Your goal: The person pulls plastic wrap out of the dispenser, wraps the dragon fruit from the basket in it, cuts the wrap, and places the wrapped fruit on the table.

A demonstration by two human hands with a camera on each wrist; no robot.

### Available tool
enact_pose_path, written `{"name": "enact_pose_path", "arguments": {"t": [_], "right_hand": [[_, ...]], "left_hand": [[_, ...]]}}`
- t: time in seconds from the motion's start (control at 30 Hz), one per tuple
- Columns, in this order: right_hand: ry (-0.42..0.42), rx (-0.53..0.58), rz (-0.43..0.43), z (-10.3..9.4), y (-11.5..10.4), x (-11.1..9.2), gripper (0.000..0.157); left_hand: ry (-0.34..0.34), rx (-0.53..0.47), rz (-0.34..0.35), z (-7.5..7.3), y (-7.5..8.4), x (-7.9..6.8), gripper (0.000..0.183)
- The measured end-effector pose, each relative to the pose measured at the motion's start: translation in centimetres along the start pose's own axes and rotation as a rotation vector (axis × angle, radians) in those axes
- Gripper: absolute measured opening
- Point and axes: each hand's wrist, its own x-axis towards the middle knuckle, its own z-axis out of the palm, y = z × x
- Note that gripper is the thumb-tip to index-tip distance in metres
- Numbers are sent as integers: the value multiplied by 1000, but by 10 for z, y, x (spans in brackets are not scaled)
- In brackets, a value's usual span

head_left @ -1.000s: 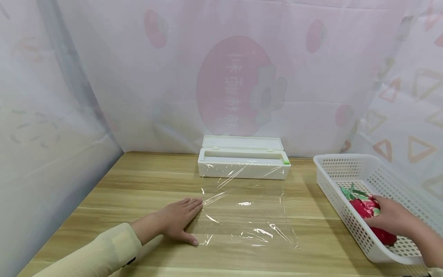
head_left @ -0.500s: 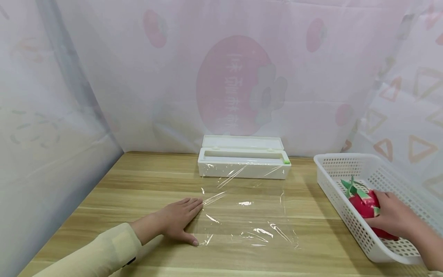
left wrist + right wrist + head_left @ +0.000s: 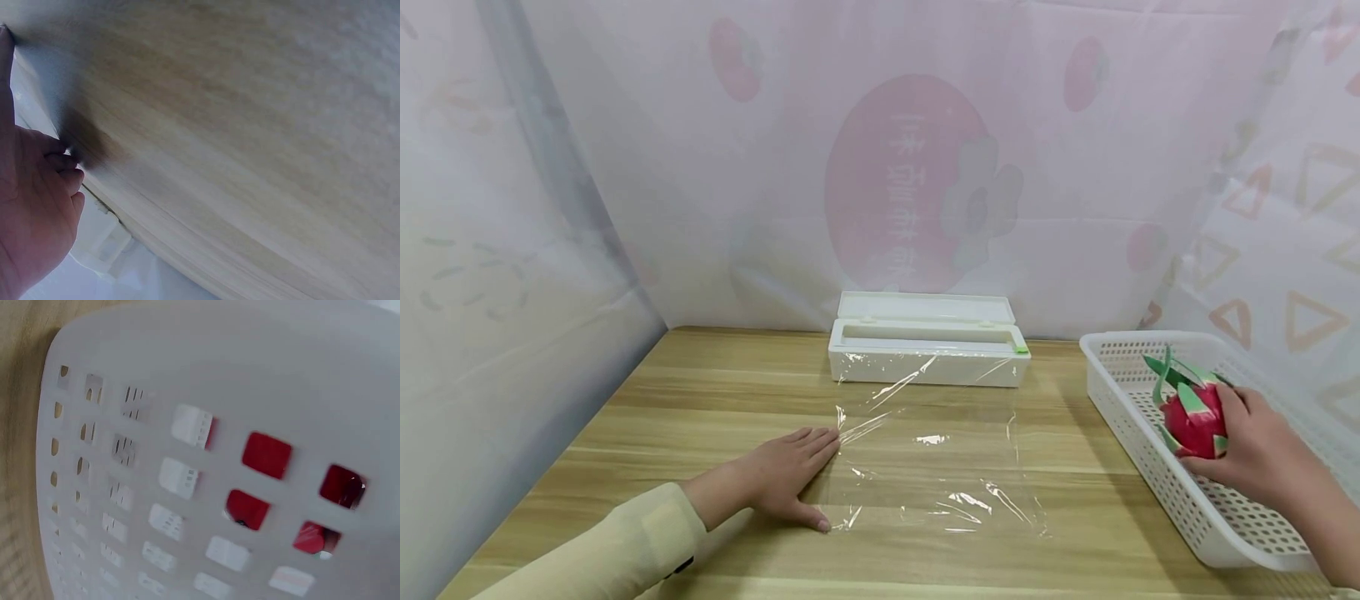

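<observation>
My right hand (image 3: 1262,454) grips a red dragon fruit (image 3: 1197,421) with green leaf tips, over the white perforated basket (image 3: 1138,433) at the right. In the right wrist view, red skin of the dragon fruit (image 3: 267,454) shows through the holes of the basket wall (image 3: 187,375). My left hand (image 3: 793,479) lies palm down with straight fingers, its fingertips and thumb at the left edge of a sheet of clear plastic wrap (image 3: 932,467). The left wrist view shows the left hand (image 3: 37,200) with its fingertips on the wooden tabletop.
A white wrap dispenser box (image 3: 925,367) with its lid (image 3: 925,308) raised stands at the back of the wooden table (image 3: 715,383). The wrap runs from it toward the front. A green slider (image 3: 1021,350) sits at its right end. Printed curtains (image 3: 775,167) enclose the back and sides.
My right hand has lifted the dragon fruit up from the basket floor and moved it slightly toward the back. The left hand has stayed in place on the wrap's edge.
</observation>
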Motion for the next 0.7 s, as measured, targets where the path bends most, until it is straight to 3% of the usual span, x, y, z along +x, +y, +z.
{"name": "enact_pose_path", "arguments": {"t": [0.27,0.43,0.7], "right_hand": [[173,-89,-152,-6,-4,5,111],[256,-143,-255,-11,-6,9,121],[366,-206,-395,-20,-20,17,104]], "left_hand": [[2,5,2,-1,0,0,113],[8,6,7,-1,0,0,112],[6,7,6,0,-1,0,112]]}}
